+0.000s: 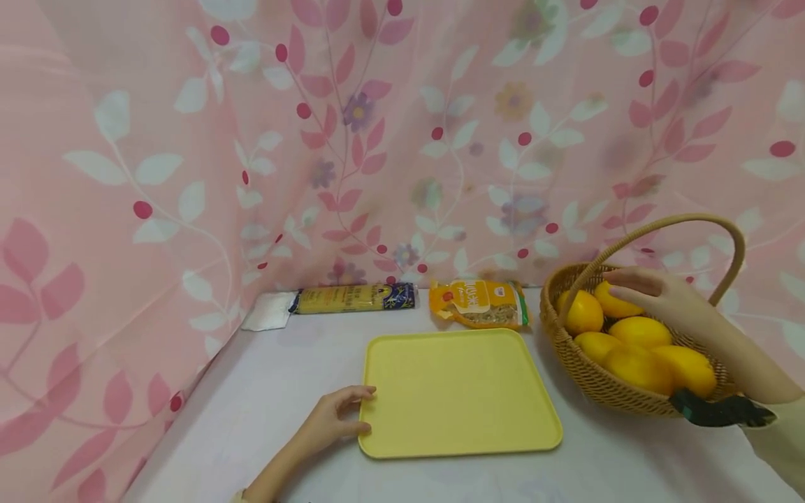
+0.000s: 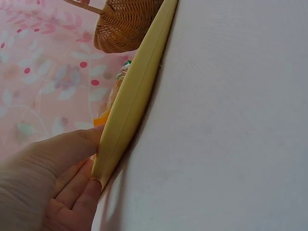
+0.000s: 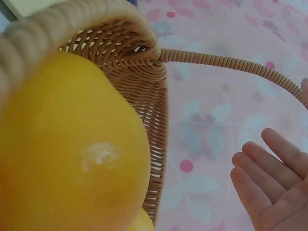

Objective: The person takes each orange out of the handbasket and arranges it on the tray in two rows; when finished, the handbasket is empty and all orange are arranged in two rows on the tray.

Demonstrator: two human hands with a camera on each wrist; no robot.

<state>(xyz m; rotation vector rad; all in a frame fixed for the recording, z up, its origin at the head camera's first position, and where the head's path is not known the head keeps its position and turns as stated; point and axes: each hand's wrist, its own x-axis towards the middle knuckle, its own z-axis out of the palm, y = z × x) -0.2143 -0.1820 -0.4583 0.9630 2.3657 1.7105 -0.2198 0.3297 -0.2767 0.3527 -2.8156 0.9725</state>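
Note:
A yellow rectangular tray (image 1: pixel 462 391) lies on the table. My left hand (image 1: pixel 330 416) holds its left edge, fingers and thumb set apart along the rim; the left wrist view shows the thumb and fingertips against the tray's side (image 2: pixel 127 101). On the right stands a woven basket (image 1: pixel 585 370) with a tall arched handle, filled with several smooth yellow lemon-like fruits (image 1: pixel 638 367). Over the basket, under its handle, is my right hand (image 1: pixel 666 297). Its fingers are extended with no fruit in them in the right wrist view, beside the wicker wall (image 3: pixel 156 144) and a large yellow fruit (image 3: pixel 82 149).
Along the back lie a yellow packet of pasta (image 1: pixel 355 297), an orange-and-clear food packet (image 1: pixel 481 305) and a folded white cloth or tissue (image 1: pixel 267 311). A pink floral curtain (image 1: pixel 402 140) hangs behind the white table (image 1: pixel 283 377).

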